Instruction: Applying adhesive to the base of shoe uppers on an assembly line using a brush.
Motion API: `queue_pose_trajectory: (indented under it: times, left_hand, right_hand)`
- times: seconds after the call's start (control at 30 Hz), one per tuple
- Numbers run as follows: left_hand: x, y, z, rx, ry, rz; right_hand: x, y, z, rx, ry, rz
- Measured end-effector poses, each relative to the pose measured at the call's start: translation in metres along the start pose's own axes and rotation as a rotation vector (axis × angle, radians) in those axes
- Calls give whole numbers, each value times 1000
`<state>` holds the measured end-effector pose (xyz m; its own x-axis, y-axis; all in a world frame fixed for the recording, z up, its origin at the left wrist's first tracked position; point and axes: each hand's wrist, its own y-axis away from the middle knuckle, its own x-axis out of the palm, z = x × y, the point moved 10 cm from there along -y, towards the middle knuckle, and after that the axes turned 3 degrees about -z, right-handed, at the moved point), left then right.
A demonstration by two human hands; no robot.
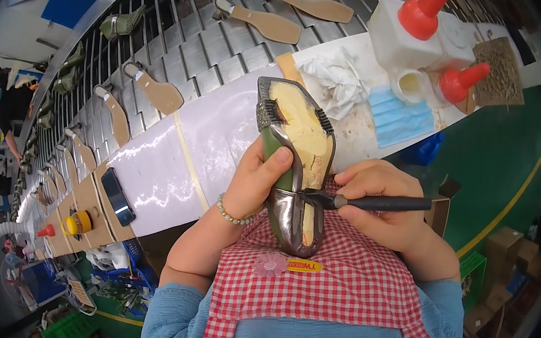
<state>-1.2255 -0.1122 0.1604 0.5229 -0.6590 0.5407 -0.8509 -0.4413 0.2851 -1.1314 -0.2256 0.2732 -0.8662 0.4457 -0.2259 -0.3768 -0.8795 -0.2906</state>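
My left hand point(252, 183) is wrapped round the side of a shoe upper on a last point(310, 140), its thumb pressed along the edge. The shoe is bottom side up, with a pale yellow underside, green sides, and shiny dark grey margins pleated near the toe. My right hand point(386, 205) is closed on a black-handled brush point(387, 202). The brush's dark, flattened tip touches the shoe's margin near the narrow waist. The tip's bristles are too dark to make out clearly. The shoe is held upright over my lap, against a red checked apron point(330, 289).
White glue containers with red spouts point(421, 16) stand at the right, by an open jar point(410, 85), a blue mask point(400, 117) and crumpled white paper point(338, 76). Tan soles point(267, 25) lie on the metal conveyor point(210, 55). A phone point(118, 196) and yellow tape roll point(77, 222) lie left.
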Motion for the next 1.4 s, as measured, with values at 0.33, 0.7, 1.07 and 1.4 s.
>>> queue_pose_trajectory:
  times: [0.33, 0.7, 1.07, 1.4]
  left_hand:
    - [-1, 6, 0, -10, -31, 3]
    - [-4, 6, 0, 4, -39, 4]
    - [-66, 35, -41, 560, -221, -276]
    - [-55, 80, -8, 571, -1144, -306]
  right_hand:
    - [21, 9, 3, 40, -125, 213]
    - [20, 4, 15, -100, 35, 187]
    - [-23, 7, -33, 179, -585, -273]
    - [21, 5, -84, 303, -342, -301]
